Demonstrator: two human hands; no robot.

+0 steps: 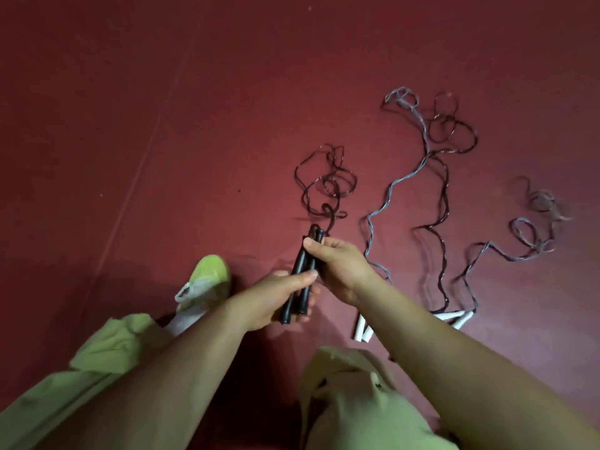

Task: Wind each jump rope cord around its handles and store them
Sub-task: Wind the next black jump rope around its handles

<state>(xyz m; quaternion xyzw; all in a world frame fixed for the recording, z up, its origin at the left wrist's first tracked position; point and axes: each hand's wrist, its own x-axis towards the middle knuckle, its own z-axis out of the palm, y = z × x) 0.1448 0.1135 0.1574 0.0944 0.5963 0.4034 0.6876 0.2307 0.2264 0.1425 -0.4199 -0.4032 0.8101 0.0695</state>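
Near lower centre, the left hand (276,297) and right hand (337,264) are both grasping the paired black handles (300,284), rigid and light by appearance, while their thin, limp cord (324,183) is trailing tangle-prone across the floor (162,125) above.

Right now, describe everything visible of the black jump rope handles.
The black jump rope handles are two slim, matte, plastic-looking sticks held side by side above the red floor, tilted slightly. The left hand grips their lower part, the right hand pinches near the top. Their dark cord trails from the top ends in loose tangled loops on the floor, not yet wound.
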